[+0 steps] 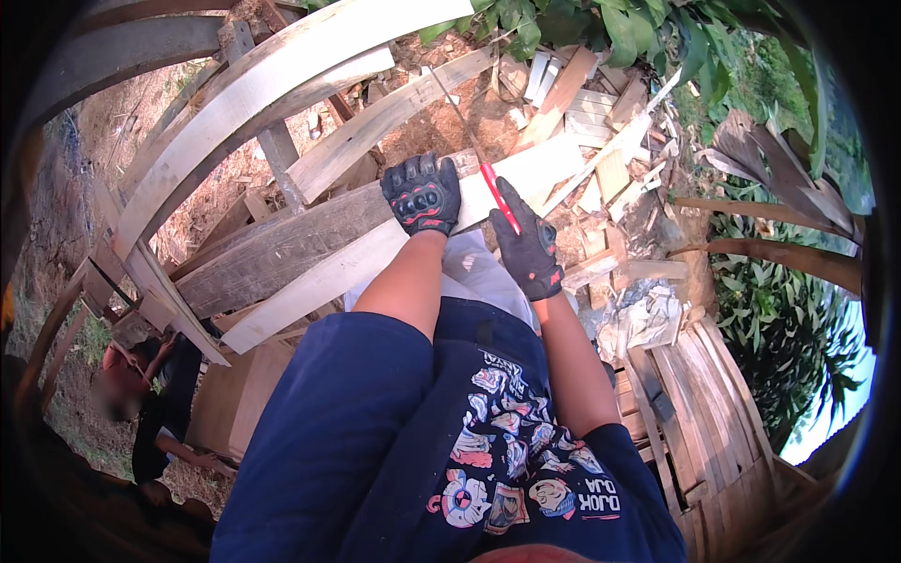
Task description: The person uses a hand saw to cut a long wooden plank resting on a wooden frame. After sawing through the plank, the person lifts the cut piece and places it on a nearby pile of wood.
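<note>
Both of my hands wear black gloves with red trim. My left hand [422, 195] presses down over a pale wooden board [328, 269], its fingers curled over the far side where a weathered beam [272, 246] lies alongside. In my right hand [527, 242] is the red handle of a hand saw [502, 202], the fingers closed round it. The saw's thin blade shows nearly edge-on, crossing the board just right of my left hand and pointing away to the upper left. Whether its teeth are in the wood I cannot tell.
Curved timber pieces [235, 103] stand at the upper left. Wood offcuts [610, 122] and sawdust cover the ground beyond the board. Stacked planks [709, 403] lie at the right, near leafy plants [779, 310]. Another person [150, 403] is at the lower left.
</note>
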A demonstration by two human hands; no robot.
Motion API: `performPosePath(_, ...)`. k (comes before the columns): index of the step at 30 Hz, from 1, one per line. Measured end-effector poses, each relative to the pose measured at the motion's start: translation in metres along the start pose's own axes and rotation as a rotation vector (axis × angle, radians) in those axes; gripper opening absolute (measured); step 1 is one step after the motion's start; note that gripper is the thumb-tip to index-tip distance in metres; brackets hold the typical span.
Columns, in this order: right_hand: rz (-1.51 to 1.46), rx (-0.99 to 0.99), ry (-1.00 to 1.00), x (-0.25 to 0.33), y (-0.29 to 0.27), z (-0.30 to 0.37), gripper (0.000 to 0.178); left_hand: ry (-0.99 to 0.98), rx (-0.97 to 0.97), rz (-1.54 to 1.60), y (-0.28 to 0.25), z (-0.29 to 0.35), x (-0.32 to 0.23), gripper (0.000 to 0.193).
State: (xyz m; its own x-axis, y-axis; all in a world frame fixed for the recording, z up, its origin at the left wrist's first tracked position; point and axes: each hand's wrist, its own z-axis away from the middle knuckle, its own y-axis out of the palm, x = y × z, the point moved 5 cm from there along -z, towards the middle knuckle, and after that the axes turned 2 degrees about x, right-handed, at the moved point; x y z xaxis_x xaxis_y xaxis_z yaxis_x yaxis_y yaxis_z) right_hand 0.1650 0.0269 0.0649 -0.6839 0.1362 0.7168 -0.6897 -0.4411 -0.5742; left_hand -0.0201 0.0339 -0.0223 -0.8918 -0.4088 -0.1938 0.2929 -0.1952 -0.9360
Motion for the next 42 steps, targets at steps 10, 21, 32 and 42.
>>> performPosePath(10,0.083,0.048,0.196,0.094,-0.125,0.141,0.046,-0.069,0.153,0.003,0.007,0.000,0.001,0.045)
performPosePath(21,0.025,0.014,0.210,0.066,-0.090,0.087,0.037,-0.060,0.180,0.005,0.012,-0.003,0.002,0.049)
performPosePath(32,0.105,-0.069,0.044,0.008,-0.007,0.004,0.042,-0.033,0.127,-0.039,0.006,0.003,-0.001,0.047)
performPosePath(42,-0.124,-0.057,0.008,-0.016,0.013,-0.013,0.048,-0.007,0.129,-0.067,0.001,0.001,-0.005,0.049)
